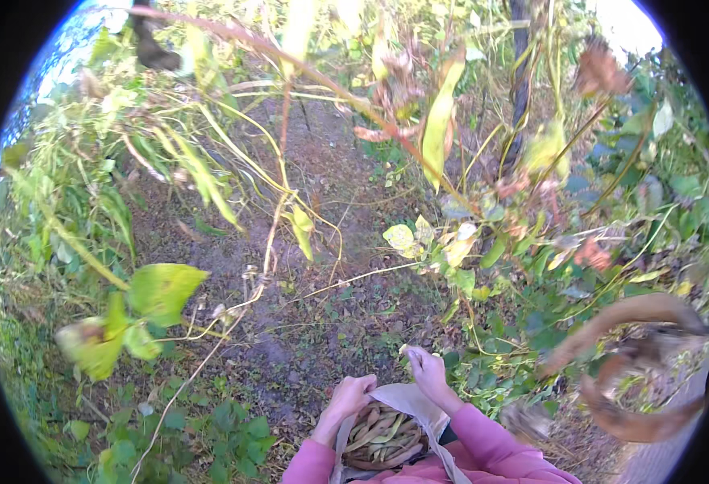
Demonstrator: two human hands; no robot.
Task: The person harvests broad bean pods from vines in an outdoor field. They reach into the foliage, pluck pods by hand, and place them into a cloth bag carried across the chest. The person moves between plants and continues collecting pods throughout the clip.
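Observation:
A pale cloth bag (407, 397) hangs open in front of my body, with many bean pods (380, 436) inside, tan, greenish and reddish brown. My left hand (353, 395) is closed at the bag's left rim and grips the cloth. Just beyond the right side of the rim is my right hand (428, 373), its fingers closed. A small pale tip shows at those fingers, too small to name. Overhead, a flat green pod (441, 121) dangles from a vine.
Thin vine stems (270, 242) cross the view close by, with yellow-green leaves (165, 294) at left. Dry curled brown pods (636, 323) hang near at right. A dark post (519, 81) rises at the back. Low plants and dry litter cover the soil (290, 339).

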